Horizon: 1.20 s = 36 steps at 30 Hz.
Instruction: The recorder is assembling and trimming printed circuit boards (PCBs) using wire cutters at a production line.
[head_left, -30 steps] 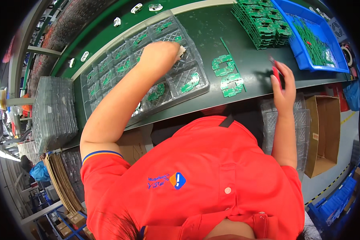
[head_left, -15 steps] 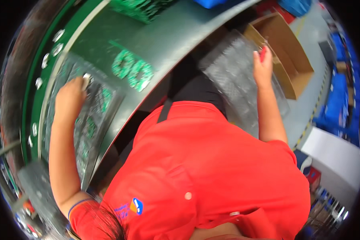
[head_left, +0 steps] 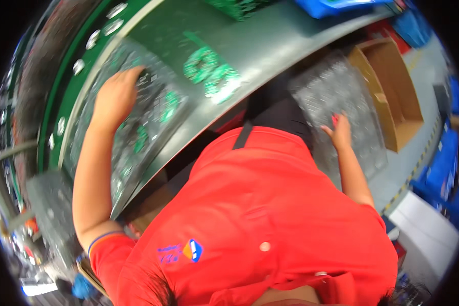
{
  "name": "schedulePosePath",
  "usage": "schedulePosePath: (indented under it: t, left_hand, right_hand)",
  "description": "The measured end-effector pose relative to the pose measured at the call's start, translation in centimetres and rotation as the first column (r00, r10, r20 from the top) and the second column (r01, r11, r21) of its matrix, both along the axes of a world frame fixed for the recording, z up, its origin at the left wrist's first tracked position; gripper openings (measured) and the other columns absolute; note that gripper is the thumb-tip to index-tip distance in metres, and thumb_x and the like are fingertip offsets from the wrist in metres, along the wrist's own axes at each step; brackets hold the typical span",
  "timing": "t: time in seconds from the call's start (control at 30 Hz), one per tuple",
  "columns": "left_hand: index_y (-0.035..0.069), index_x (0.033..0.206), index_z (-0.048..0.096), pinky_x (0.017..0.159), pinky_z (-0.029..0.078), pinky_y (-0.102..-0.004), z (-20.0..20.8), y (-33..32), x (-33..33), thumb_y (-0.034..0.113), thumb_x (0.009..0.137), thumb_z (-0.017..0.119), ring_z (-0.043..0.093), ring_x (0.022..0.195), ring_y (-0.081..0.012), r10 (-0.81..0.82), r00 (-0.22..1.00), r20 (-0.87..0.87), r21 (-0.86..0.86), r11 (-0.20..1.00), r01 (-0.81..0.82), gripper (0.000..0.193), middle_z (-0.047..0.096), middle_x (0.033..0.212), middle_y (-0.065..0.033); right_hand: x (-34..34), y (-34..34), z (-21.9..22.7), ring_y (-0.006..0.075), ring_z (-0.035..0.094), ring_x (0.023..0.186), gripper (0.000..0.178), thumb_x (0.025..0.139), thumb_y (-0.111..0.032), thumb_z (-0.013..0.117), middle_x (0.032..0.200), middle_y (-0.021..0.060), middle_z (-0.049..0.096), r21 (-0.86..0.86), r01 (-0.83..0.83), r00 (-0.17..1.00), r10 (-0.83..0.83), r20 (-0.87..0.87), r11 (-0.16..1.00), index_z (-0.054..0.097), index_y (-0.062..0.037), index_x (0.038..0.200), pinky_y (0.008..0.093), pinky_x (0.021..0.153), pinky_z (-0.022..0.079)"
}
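My left hand (head_left: 116, 99) is over a clear plastic tray (head_left: 160, 76) on the green-topped bench. Its fingers curl down at the tray's pockets, and whatever they hold is hidden. Green circuit boards (head_left: 169, 106) sit in some of the pockets. Beside this tray, two ring-shaped green boards (head_left: 201, 65) lie on the bench. On the right, my right hand (head_left: 342, 133) is above a second clear plastic tray (head_left: 311, 94), thumb stuck out. A small red object (head_left: 335, 120), perhaps a tool handle, is held in its fingers; blur hides its kind.
An open cardboard box (head_left: 410, 122) stands beyond the second tray. More green boards (head_left: 239, 7) and a blue bag (head_left: 331, 6) are at the bench's far side. White-silver pieces (head_left: 93, 40) lie along the green strip on the left. A white panel (head_left: 426, 219) stands at right.
My right hand has come nearer to my body, over the second tray. The view has shifted, and the shiny piece seen at my left fingertips no longer shows.
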<state>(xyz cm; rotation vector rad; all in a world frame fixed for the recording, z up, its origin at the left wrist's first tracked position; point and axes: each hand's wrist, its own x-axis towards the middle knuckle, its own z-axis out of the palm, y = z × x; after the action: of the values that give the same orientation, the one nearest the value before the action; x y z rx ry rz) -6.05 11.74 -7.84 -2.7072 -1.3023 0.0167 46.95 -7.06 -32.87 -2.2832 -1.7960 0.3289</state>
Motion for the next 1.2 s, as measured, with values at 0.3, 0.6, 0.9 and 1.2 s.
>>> schedulePosePath:
  t: [0.3, 0.6, 0.9, 1.2]
  left_hand:
    - [0.008, 0.107, 0.058, 0.078, 0.046, -0.0408, 0.1, -0.4, -1.6, 0.014, 0.083, 0.053, 0.058, 0.092, -0.0337, 0.312, 0.888, 0.338, -0.172, 0.948, -0.267, 0.026, 0.062, 0.098, -0.0147]
    - [0.002, 0.115, 0.055, 0.081, 0.043, -0.0236, 3.3, -3.8, -18.4, 0.014, 0.089, 0.053, 0.057, 0.090, -0.0110, 0.462, 0.537, 0.706, -0.166, 0.844, -0.509, 0.029, 0.063, 0.100, -0.0058]
    - [0.002, 0.116, 0.054, 0.075, 0.044, -0.0211, -4.1, -11.7, -34.9, 0.017, 0.090, 0.051, 0.057, 0.090, -0.0097, 0.441, -0.268, 0.857, -0.504, 0.607, -0.614, 0.031, 0.062, 0.104, -0.0061]
    - [0.003, 0.122, 0.050, 0.095, 0.033, -0.0262, -8.7, -14.0, -40.2, 0.021, 0.089, 0.053, 0.046, 0.115, -0.0144, 0.353, -0.330, 0.875, -0.462, 0.813, -0.355, 0.037, 0.052, 0.123, -0.0068]
  right_hand:
    - [0.8, -5.6, 1.3, 0.0394, 0.034, 0.124, 0.075, 0.055, -0.027, 0.083, 0.131, 0.0314, 0.034, -0.016, 0.160, 0.982, -0.158, 0.102, 0.987, 0.045, 0.0054, 0.112, 0.0391, 0.100, 0.033]
    - [2.7, -10.3, -1.9, 0.0404, 0.034, 0.123, 0.099, 0.053, -0.036, 0.083, 0.130, 0.0308, 0.035, -0.186, 0.184, 0.980, -0.164, 0.113, 0.965, 0.032, 0.0091, 0.125, 0.0398, 0.101, 0.032]
    - [1.7, -6.3, -1.9, 0.0430, 0.050, 0.101, 0.077, 0.059, -0.031, 0.079, 0.106, 0.0279, 0.052, -0.209, 0.088, 0.987, -0.058, 0.148, 0.974, 0.039, 0.0075, 0.113, 0.0420, 0.084, 0.042]
    - [-1.4, -4.5, 7.8, 0.0282, 0.053, 0.080, 0.057, 0.067, -0.028, 0.074, 0.086, 0.0167, 0.054, -0.081, 0.292, 0.953, -0.282, 0.115, 0.953, 0.044, 0.0037, 0.103, 0.0359, 0.075, 0.043]
